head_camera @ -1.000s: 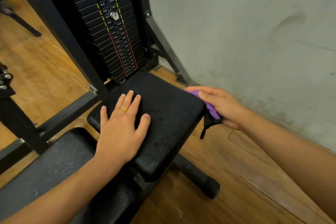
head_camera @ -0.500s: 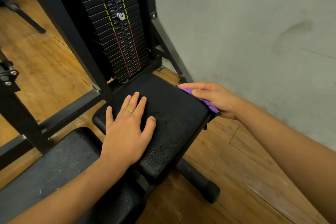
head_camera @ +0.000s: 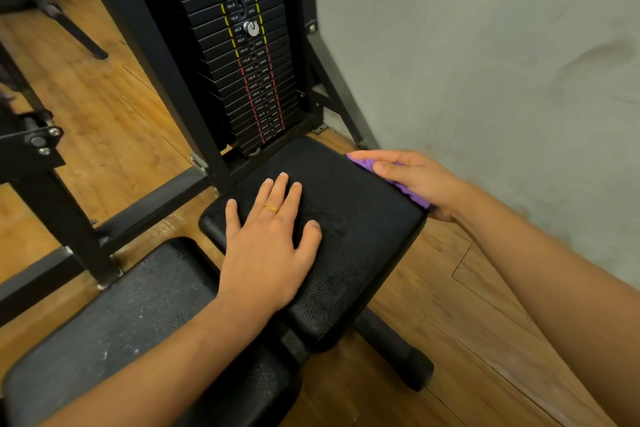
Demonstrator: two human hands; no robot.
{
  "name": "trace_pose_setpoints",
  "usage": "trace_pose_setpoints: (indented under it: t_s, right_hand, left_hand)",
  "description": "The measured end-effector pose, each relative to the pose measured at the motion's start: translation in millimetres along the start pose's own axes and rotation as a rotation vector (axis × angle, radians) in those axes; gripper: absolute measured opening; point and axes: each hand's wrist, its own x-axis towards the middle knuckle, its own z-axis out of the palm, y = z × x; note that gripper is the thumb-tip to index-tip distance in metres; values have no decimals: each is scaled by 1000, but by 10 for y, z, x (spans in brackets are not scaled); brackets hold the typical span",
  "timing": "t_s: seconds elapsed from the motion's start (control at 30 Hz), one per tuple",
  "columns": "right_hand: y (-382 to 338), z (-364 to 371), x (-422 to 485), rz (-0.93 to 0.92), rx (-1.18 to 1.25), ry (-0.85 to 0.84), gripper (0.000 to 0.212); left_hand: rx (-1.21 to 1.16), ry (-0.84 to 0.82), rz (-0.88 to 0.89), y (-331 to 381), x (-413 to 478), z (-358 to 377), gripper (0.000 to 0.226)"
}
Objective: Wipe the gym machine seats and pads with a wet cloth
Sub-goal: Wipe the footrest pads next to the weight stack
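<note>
Seat pad [head_camera: 349,218] wipe, right edge.
Left hand [head_camera: 268,250] flat, fingers spread on pad; right hand [head_camera: 415,180] presses purple cloth [head_camera: 408,189] against pad's edge.

Seat pad [head_camera: 353,229]: black pebbled vinyl. Cloth [head_camera: 403,185]: purple, nubby. Frame [head_camera: 145,31]: matt metal. Floor [head_camera: 450,288]: wood.

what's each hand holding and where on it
The right hand grips the bunched purple cloth around its middle, pressing it to the right edge of the seat pad. The left hand lies flat on the pad, holding nothing.
</note>
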Motion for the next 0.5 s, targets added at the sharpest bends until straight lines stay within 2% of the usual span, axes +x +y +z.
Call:
trace_pose_setpoints:
  t_s: [0.2, 0.4, 0.5]
  right_hand:
    - [77, -225, -264, -26, -44, -40, 35]
    - [-221, 124, 287, -21, -227, -45, 36]
    - [-261, 227, 419, -24, -303, 28, 34]
  left_hand:
    - [-12, 19, 3, 53, 10, 13, 68]
    - [3, 19, -3, -40, 18, 21, 68]
    - [-14, 9, -3, -22, 7, 33, 68]
